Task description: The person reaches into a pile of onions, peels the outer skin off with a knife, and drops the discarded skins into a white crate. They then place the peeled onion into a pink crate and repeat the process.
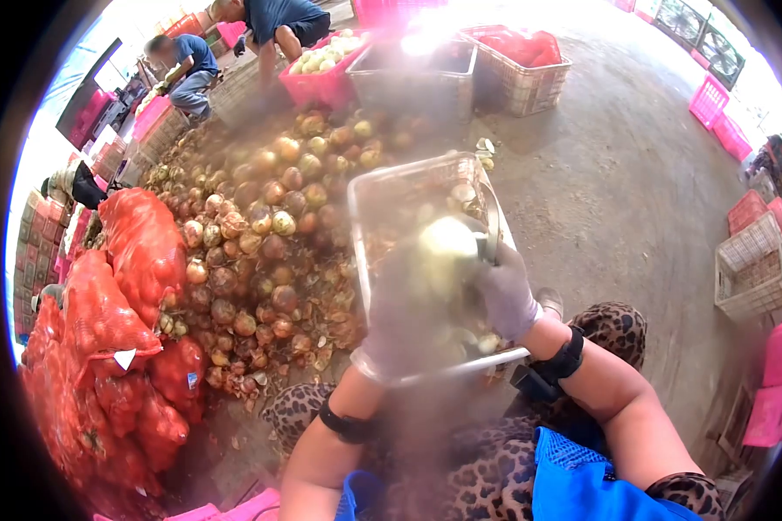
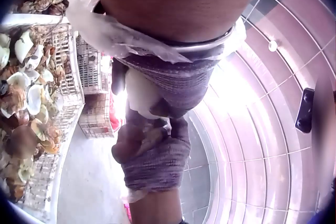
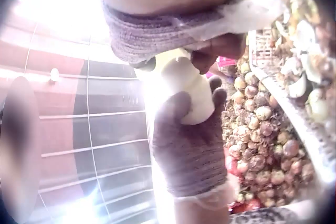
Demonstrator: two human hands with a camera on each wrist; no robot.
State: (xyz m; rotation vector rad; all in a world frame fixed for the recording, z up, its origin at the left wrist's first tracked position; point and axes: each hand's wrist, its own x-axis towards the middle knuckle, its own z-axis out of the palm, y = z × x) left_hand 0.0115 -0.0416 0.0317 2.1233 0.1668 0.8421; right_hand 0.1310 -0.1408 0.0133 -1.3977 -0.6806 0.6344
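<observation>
My left hand point(image 1: 395, 317), in a purple-grey knit glove with clear plastic at the cuff, grips a peeled white onion point(image 3: 195, 98); haze blurs the hand in the head view. Close against the onion's right side, my gloved right hand point(image 1: 506, 291) has its fingers curled round a knife, whose thin grey blade point(image 1: 493, 221) stands up past the fingers; its handle is hidden. Both hands are over a white plastic crate point(image 1: 356, 221) between the knees. Onion skins and cut pieces point(image 2: 34, 98) fill part of it.
A large heap of unpeeled onions point(image 1: 269, 217) spreads left of the crate, beside stuffed red mesh sacks point(image 1: 139, 252). Behind are a pink crate point(image 1: 308, 87) of peeled onions, a grey bin point(image 1: 408, 91) and a crate with red mesh point(image 1: 530, 87). Two people work at the far left.
</observation>
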